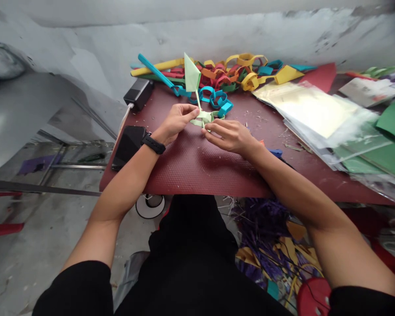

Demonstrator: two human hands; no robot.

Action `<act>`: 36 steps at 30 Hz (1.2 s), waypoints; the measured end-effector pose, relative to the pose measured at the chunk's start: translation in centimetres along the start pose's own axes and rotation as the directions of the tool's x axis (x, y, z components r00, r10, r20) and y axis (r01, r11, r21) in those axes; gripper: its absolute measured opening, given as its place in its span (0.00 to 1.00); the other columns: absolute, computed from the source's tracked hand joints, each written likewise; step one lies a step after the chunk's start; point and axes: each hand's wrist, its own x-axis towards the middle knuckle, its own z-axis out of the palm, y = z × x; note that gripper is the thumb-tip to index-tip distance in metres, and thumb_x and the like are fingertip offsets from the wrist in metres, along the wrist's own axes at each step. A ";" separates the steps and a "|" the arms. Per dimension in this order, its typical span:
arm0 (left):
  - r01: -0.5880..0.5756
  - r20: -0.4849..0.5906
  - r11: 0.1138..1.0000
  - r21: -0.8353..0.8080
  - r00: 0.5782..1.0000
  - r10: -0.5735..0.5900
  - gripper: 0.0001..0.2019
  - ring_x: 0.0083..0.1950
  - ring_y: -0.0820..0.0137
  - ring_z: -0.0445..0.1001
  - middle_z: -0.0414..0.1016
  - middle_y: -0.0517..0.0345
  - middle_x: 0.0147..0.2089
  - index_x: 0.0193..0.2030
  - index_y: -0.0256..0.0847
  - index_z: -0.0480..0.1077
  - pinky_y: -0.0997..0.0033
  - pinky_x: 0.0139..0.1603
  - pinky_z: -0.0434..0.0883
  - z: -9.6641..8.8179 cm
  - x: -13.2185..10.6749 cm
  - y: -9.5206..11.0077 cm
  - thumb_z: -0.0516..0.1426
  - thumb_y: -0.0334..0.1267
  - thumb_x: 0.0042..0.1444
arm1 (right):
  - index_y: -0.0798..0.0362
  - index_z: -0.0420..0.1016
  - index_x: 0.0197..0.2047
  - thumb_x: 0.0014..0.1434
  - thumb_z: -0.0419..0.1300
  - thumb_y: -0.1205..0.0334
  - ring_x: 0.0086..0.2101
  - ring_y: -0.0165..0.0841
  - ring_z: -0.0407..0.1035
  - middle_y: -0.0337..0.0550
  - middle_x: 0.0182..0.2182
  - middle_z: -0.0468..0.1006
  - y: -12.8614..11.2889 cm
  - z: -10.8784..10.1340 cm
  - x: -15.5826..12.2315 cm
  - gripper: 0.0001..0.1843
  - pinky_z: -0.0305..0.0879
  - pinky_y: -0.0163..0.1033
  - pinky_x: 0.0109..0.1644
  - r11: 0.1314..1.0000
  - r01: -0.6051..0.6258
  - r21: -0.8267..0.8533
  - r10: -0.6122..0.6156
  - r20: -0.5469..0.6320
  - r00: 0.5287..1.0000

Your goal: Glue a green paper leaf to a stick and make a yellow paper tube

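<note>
Both hands meet over the middle of the table, working on a pale green paper chain [204,116] of looped strips. My left hand [178,120] pinches its left side between thumb and fingers. From the right, my right hand [228,135] has its fingers closed on the lower part of the chain. A folded pale green paper piece [192,75] on a thin stem rises above my left fingertips; how it joins the loops is hidden. Just behind the hands lies a blue paper chain [213,97].
Red, orange and yellow paper chains [224,74] are heaped along the wall. Paper sheets in plastic sleeves [316,114] cover the right side. A black phone [129,147] and a dark box with a cable [138,93] lie left. Purple paper shreds [263,224] litter the floor.
</note>
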 end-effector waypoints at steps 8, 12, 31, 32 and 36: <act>-0.085 0.017 0.996 -0.005 0.996 0.085 0.12 0.41 0.72 0.77 0.83 0.55 0.40 0.39 0.39 0.82 0.71 0.48 0.76 0.2 0.5 -1.2 0.74 0.46 0.63 | 0.50 0.79 0.57 0.80 0.51 0.68 0.41 0.35 0.74 0.45 0.44 0.83 0.0 0.0 0.1 0.15 0.70 0.42 0.39 0.997 -0.053 -0.052 0.052 -0.005 0.999; -0.077 0.049 0.997 -0.016 0.996 0.077 0.15 0.38 0.75 0.75 0.81 0.56 0.38 0.38 0.37 0.82 0.74 0.44 0.73 0.5 0.3 -0.9 0.75 0.48 0.62 | 0.50 0.79 0.55 0.80 0.51 0.66 0.41 0.36 0.73 0.47 0.45 0.83 0.3 0.4 0.0 0.15 0.67 0.42 0.37 0.988 -0.149 -0.046 0.149 -0.005 0.989; -0.006 0.007 0.992 -0.123 1.000 0.007 0.03 0.37 0.75 0.77 0.84 0.55 0.40 0.40 0.37 0.82 0.75 0.42 0.76 1.3 -0.6 0.8 0.68 0.28 0.67 | 0.55 0.78 0.55 0.81 0.51 0.70 0.39 0.33 0.71 0.45 0.40 0.80 -0.1 0.1 0.4 0.14 0.66 0.39 0.38 0.997 -0.050 -0.063 0.044 -0.084 0.995; -0.021 0.016 0.993 -0.115 1.000 0.023 0.03 0.37 0.76 0.77 0.83 0.56 0.39 0.40 0.37 0.82 0.76 0.42 0.75 1.3 -0.5 0.6 0.68 0.28 0.67 | 0.55 0.77 0.56 0.81 0.50 0.70 0.39 0.33 0.71 0.45 0.40 0.80 0.0 0.2 0.2 0.14 0.67 0.39 0.38 0.996 -0.067 -0.051 0.063 -0.074 0.995; -0.078 0.045 0.991 -0.106 0.995 0.084 0.03 0.38 0.76 0.76 0.82 0.57 0.39 0.39 0.37 0.82 0.76 0.42 0.74 1.0 0.0 -0.6 0.70 0.29 0.64 | 0.55 0.79 0.56 0.82 0.50 0.66 0.41 0.34 0.73 0.46 0.42 0.81 0.3 0.6 -0.3 0.15 0.69 0.39 0.39 0.986 -0.160 0.038 0.161 -0.023 0.987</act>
